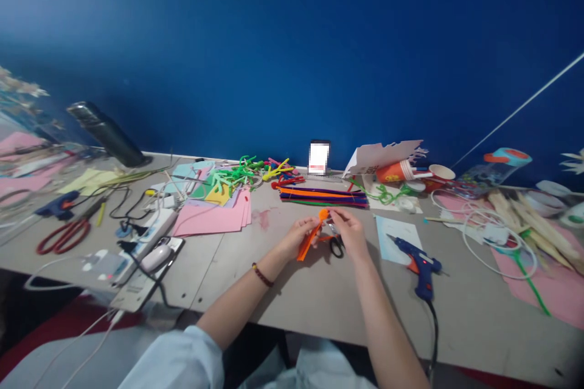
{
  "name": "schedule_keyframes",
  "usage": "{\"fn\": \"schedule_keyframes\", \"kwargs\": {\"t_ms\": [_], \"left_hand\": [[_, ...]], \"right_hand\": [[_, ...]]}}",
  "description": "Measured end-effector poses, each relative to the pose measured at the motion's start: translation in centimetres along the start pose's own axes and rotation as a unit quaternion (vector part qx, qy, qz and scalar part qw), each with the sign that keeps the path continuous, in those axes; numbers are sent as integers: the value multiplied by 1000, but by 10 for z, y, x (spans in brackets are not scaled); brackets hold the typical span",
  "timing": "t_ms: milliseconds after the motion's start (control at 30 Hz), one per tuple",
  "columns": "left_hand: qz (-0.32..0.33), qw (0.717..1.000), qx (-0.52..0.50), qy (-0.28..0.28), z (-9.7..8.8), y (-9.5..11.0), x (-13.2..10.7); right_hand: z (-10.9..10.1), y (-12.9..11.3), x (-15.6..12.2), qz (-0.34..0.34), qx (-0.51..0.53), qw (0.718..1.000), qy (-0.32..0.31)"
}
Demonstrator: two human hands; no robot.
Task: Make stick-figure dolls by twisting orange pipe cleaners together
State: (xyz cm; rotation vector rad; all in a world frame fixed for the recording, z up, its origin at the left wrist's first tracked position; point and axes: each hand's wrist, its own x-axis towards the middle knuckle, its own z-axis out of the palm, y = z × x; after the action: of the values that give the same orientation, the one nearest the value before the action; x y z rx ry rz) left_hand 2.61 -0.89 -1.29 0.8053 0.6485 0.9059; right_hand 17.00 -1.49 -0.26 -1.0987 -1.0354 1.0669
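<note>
My left hand [298,237] is closed on an orange pipe-cleaner piece [309,240] that slants down to the left and ends in a small orange ball at its top. My right hand [349,232] pinches that same orange piece near the ball, fingers pressed together. Black-handled small scissors [336,245] lie on the grey table [283,304] just under my right hand. A bundle of straight pipe cleaners [323,196], orange, purple and dark blue, lies a little beyond both hands.
A blue glue gun [417,262] rests right of my hands on pale paper [398,237]. Pink sheets [214,216], twisted green and yellow pipe cleaners [241,173], red scissors [64,236], a power strip [150,232], paper cups [410,171] and corn husks [533,225] crowd the table.
</note>
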Motion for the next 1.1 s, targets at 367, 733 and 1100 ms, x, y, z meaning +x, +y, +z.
{"fn": "schedule_keyframes", "kwargs": {"t_ms": [367, 733, 1100], "left_hand": [[-2, 999, 8, 32, 1, -1, -1], [8, 999, 28, 26, 0, -1, -2], [-17, 1000, 0, -3, -2, -4, -1]], "right_hand": [[-1, 10, -3, -27, -34, 999, -31], [-1, 10, -2, 3, 6, 999, -37], [2, 6, -3, 58, 55, 996, -31]]}}
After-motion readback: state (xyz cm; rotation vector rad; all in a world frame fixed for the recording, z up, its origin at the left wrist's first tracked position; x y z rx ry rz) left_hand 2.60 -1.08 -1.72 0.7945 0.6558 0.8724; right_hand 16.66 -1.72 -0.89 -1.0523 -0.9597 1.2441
